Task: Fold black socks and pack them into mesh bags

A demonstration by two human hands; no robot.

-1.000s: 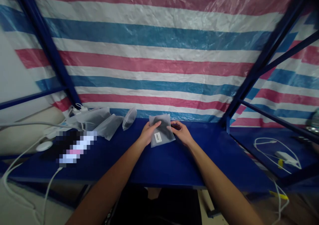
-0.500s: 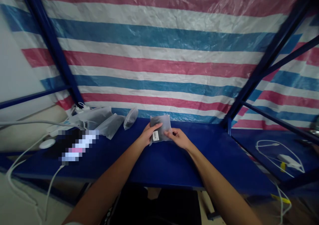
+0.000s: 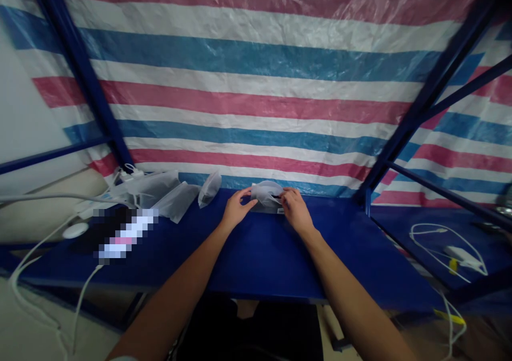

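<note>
The grey pouch (image 3: 267,194) we hold has tipped over since half a second ago: then it stood up facing us with its white label showing, now it lies folded nearly flat at the back of the blue shelf (image 3: 256,254), at 12 o'clock from us, label out of sight. We judge the fold is well under way. Its long axis runs 9 to 3 o'clock, with the bulged top edge pointing away from us toward the striped tarp (image 3: 256,89). Our left hand (image 3: 235,209) pinches its left end, and our right hand (image 3: 296,209) clasps the right end from above. At 10 o'clock lie more pouches (image 3: 176,197); at 3 o'clock, well apart, a white cable (image 3: 448,243).
</note>
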